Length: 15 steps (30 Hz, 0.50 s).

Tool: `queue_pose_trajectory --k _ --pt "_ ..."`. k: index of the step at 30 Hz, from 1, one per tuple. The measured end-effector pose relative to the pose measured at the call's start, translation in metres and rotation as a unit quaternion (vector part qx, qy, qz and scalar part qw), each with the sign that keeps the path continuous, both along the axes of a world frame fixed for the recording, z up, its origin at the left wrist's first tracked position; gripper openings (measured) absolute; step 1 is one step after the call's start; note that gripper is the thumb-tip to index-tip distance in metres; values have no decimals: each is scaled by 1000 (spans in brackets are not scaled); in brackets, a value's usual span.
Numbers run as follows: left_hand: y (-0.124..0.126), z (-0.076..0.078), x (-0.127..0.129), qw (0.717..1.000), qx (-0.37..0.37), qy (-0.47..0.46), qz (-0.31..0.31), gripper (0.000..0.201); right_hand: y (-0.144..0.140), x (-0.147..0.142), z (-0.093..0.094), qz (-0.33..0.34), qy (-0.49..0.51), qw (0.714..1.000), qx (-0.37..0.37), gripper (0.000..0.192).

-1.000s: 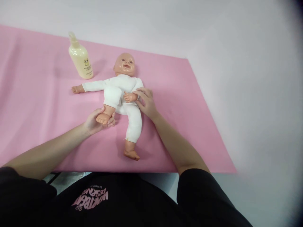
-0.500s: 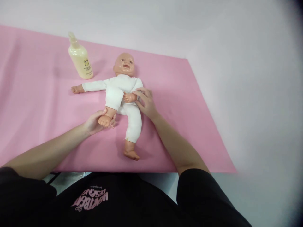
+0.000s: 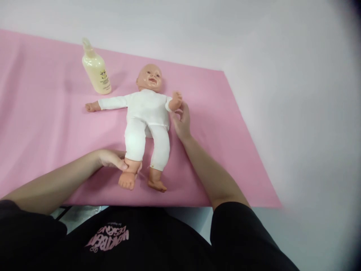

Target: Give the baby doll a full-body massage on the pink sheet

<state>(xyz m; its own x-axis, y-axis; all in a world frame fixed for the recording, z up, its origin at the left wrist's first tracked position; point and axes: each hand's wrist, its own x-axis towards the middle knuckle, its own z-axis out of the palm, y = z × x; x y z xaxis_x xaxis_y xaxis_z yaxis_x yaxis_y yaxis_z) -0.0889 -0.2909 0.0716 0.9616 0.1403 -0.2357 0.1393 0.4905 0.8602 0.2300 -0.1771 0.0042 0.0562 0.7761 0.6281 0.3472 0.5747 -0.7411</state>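
Observation:
A baby doll (image 3: 146, 113) in a white suit lies on its back on a pink mat (image 3: 42, 124), head away from me. My left hand (image 3: 113, 159) grips the doll's ankle on the left side, with that leg stretched straight toward me. My right hand (image 3: 182, 121) holds the doll's forearm on the right side, just under its small raised hand. The doll's other arm lies stretched out to the left on the mat.
A cream-coloured pump bottle (image 3: 96, 69) stands on the mat left of the doll's head. The mat covers a white surface (image 3: 282, 94) that runs on to the right and behind. The near edge of the mat is close to my body.
My left hand has pulled the bent leg down until it lies straight. My right hand has lifted the doll's arm off its belly and out to the right.

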Motion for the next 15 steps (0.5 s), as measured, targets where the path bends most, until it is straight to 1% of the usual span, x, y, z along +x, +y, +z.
queue_pose_trajectory --k 1,3,5,6,8,10,13,15 --pt "1 2 -1 999 21 4 -44 51 5 3 -3 -5 30 999 -11 61" --pt "2 3 -1 995 67 15 -74 47 13 11 -9 -12 82 996 -31 65" --pt "2 2 -2 992 98 34 -71 41 18 17 -11 -21 129 990 -57 66" --pt "2 0 -2 992 106 41 -57 38 19 20 -11 -28 153 985 -72 66" --pt "0 -4 -1 993 105 45 -33 35 19 23 -11 -43 191 975 -106 65" --pt "-1 -6 0 995 88 44 -29 37 18 25 -11 -53 218 965 -134 61" --pt "-2 -6 3 997 59 40 -31 46 21 28 -14 -57 244 955 -160 57" --pt "-1 -5 4 998 44 33 -17 52 26 31 -18 -62 260 948 -172 56"
